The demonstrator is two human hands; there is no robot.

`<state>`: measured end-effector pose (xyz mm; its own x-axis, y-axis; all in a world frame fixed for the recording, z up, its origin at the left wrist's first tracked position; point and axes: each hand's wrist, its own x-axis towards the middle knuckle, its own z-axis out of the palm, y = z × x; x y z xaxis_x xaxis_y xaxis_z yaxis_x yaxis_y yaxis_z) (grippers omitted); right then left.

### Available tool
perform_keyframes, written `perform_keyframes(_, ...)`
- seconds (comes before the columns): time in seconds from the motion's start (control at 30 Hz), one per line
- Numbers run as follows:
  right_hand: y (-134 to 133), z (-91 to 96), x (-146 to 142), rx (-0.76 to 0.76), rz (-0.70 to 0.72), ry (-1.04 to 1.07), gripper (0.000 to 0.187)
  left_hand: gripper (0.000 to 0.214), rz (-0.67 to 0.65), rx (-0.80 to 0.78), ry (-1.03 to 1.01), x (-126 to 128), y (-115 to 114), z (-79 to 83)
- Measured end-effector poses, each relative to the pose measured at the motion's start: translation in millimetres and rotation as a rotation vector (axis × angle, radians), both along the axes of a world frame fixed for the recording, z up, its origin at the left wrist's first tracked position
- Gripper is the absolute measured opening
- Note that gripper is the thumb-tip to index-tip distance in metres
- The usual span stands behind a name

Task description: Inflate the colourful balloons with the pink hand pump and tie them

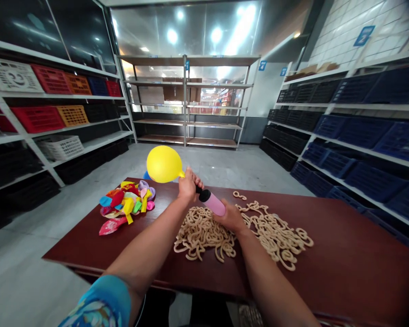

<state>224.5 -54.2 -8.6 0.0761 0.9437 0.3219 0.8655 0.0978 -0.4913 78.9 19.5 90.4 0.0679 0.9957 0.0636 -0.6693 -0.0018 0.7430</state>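
Observation:
A yellow balloon, swollen with air, points its neck toward my left hand. The fingers of that hand are closed around the balloon's neck and the black nozzle end of a hand pump. My right hand grips the pink barrel of the balloon pump at its lower end. The pump slants between both hands, above a heap of beige, curled, rope-like pieces. On the left of the table lies a pile of limp balloons in many colours.
The dark red table reaches far to the right, with a second heap of beige curled pieces on it. Shelves with crates stand left, shelves with dark blue crates right, and a metal rack at the back.

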Motion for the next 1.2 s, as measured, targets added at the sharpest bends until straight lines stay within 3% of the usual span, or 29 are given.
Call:
perform_keyframes(0.13,-1,1.6,-1,0.022,0.011,-0.005,0.034,0.048,-0.018,0.002,-0.026,-13,4,14.6)
perform_keyframes(0.33,4,-2.8,4,0.056,-0.065,-0.022,0.036,0.047,0.014,0.03,-0.081,-58,22,74.3)
perform_keyframes(0.43,5,-4.1,6,0.044,-0.086,-0.025,0.037,0.047,0.028,0.059,-0.071,-70,27,91.9)
perform_keyframes(0.57,5,-5.1,7,0.025,-0.052,-0.039,0.031,0.047,0.061,0.084,-0.038,-64,26,83.7)
perform_keyframes(0.8,6,-9.6,6,0.049,-0.072,-0.086,0.035,0.047,0.041,-0.002,-0.005,-15,10,19.1)
perform_keyframes(0.9,6,-8.9,3,0.048,-0.075,-0.083,0.035,0.046,0.001,-0.036,0.022,5,9,2.0)
perform_keyframes(0.97,6,-7.1,2,0.049,-0.092,-0.066,0.035,0.046,-0.007,-0.039,0.032,12,10,3.1)
perform_keyframes(1.03,6,-5.5,2,0.049,-0.116,-0.047,0.036,0.046,-0.005,-0.021,0.032,10,13,14.5)
perform_keyframes(1.2,9,-6.1,8,0.062,-0.189,-0.034,0.041,0.045,0.013,0.038,0.006,-24,27,64.5)
